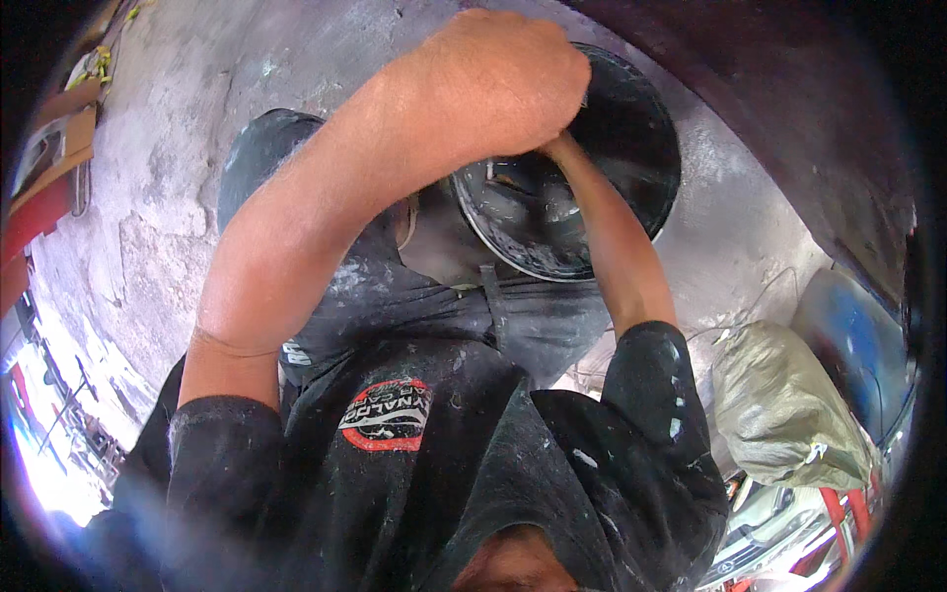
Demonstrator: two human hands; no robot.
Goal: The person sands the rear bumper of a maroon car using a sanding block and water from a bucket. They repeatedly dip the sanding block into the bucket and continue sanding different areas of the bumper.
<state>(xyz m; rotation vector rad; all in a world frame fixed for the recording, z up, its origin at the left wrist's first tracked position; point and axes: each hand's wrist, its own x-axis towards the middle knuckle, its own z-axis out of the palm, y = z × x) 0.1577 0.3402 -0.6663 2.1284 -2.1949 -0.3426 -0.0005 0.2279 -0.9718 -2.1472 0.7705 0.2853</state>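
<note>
Grip, left hand (528, 79): fingers curled under, back of the hand turned to the camera, positioned above the upper left part of the black round container (641, 123). The fingertips are hidden, so neither the degree of closure nor any held item can be determined.

Grip, right hand (558, 145): mostly concealed beneath the left; only the part next to the wrist shows. Its opening and contents cannot be determined. The two hands overlap in view (whether they touch is not clear).

The container sits in front of the person, just beyond the dark trousers (404, 306), which carry white dust and smears. Its interior is dark and glossy, with pale streaks along the near wall. A small brown item (506, 182) shows inside, at the left; its kind cannot be identified.

The left forearm crosses the container's upper left edge; the right forearm passes over its right half. The black shirt (473, 434) bears a round red-and-white emblem and white specks.

Surroundings: grey, stained floor (168, 158); dark surface (789, 99) at upper right; beige bag (789, 409) at lower right, beside a blue rounded object (848, 331); cardboard box (76, 138) at far left.
</note>
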